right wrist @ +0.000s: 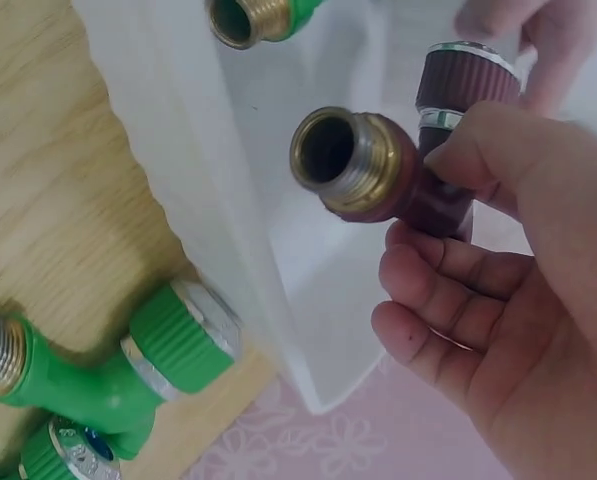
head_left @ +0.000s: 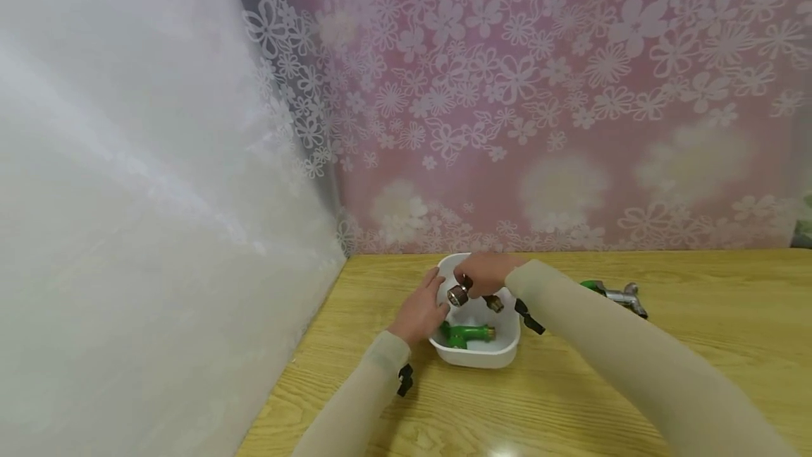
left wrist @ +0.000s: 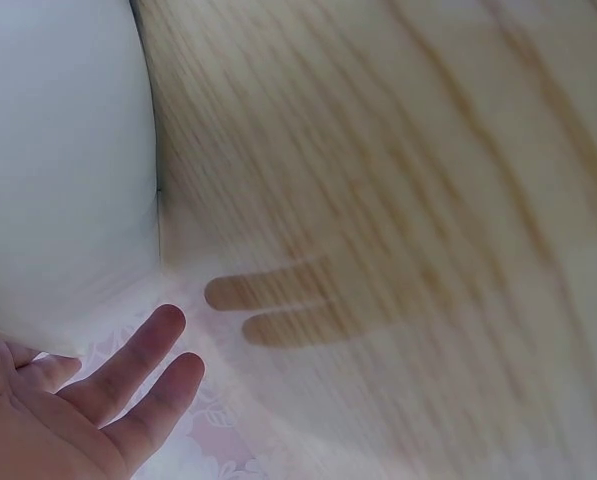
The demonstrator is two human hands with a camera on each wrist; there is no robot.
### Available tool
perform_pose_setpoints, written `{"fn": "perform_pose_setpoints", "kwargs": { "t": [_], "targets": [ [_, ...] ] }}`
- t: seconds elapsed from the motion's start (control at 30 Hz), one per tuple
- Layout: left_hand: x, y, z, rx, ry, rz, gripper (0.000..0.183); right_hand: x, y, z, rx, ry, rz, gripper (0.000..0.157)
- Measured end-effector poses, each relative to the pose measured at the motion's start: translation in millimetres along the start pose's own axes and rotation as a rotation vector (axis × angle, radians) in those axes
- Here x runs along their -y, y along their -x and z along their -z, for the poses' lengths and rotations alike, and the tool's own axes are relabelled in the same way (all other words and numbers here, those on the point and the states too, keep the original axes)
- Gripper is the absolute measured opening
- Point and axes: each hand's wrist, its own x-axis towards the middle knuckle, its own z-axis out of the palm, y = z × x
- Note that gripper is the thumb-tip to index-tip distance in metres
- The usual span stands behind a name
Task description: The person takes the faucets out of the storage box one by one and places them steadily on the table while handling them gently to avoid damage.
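My right hand [head_left: 487, 272] pinches a dark red angle valve [right wrist: 443, 180] with a brass threaded outlet, thumb and fingers on its body, over a white basin [head_left: 477, 358]. The valve's ribbed knob [head_left: 458, 293] points toward my left hand [head_left: 420, 310]. That left hand lies at the basin's left rim with its fingers extended; in the left wrist view its fingers [left wrist: 148, 390] spread beside the white outer wall [left wrist: 68, 180]. Inside the basin, near its front, lies a green valve [head_left: 468, 334] with a brass thread.
Right of the basin, partly behind my right sleeve, a silver tap [head_left: 624, 296] lies on the wooden table [head_left: 710, 316] beside something green. Green valves [right wrist: 98, 370] appear outside the basin in the right wrist view. A pink flowered curtain [head_left: 507, 104] hangs behind; white sheeting [head_left: 139, 231] stands left.
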Motion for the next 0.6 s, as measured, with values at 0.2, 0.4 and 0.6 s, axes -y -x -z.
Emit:
{"fn": "perform_pose_setpoints", "kwargs": {
  "t": [0.2, 0.4, 0.6],
  "targets": [
    [0.2, -1.4, 0.3, 0.002, 0.001, 0.002, 0.056, -2.3, 12.2, 11.2, -0.007, -0.074, 0.017, 0.016],
    [0.6, -1.4, 0.8, 0.004, -0.003, 0.011, 0.057, -4.3, 26.0, 16.4, -0.01, -0.087, 0.062, 0.016],
    [1.3, -1.3, -1.4, 0.0, -0.006, 0.006, 0.058, -12.1, 45.5, 16.3, -0.009, -0.102, 0.071, 0.017]
  ]
}}
